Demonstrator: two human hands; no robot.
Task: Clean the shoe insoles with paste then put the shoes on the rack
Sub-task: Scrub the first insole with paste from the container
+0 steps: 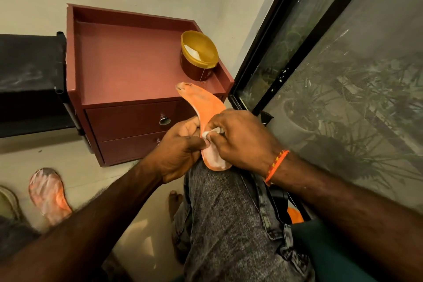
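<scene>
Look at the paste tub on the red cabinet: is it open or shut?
Open. The paste tub stands upright on the red cabinet; its yellow rim is bare, and white paste shows inside. No lid is in view.

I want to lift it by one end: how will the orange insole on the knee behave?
Likely floppy: the orange insole curves between both hands. Probably light, being thin. White paste on its heel may make it slippery.

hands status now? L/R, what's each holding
Left hand: closed, pinching the edge of the orange insole on the knee.
Right hand: closed on a white wad, pressed to the insole.
</scene>
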